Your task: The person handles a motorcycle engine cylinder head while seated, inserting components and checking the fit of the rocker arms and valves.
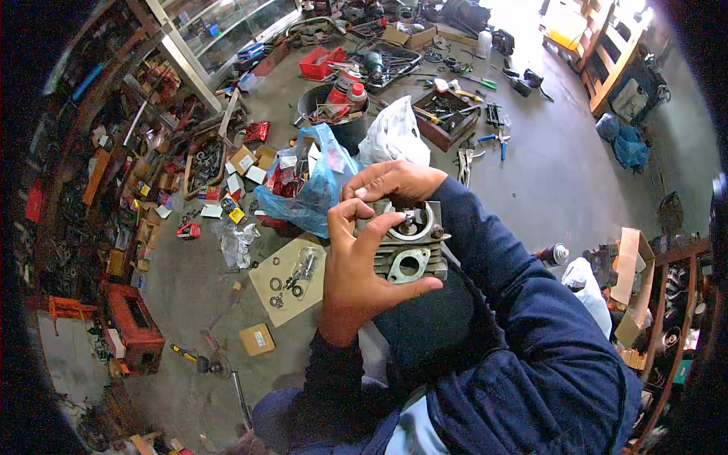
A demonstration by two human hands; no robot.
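A grey finned metal engine cylinder head (414,240) is held up in front of my body, above my dark-clad lap. Its round upper opening shows valve parts inside, and an oval port flange faces me lower down. My left hand (355,254) is curled round its left side. The index fingertip reaches to the round opening, and the thumb stretches beneath the flange. Over the far edge lies my right hand (398,180), its fingers closed at the far left corner. Those fingertips are partly covered, so a small part between them cannot be ruled out.
A blue plastic bag (315,189) and a white bag (398,133) sit just beyond my hands. Left of me, a cardboard sheet (277,303) carries rings and small parts. Farther off stand a black bucket (353,133) and a tool tray (447,133). Cluttered shelves line the left.
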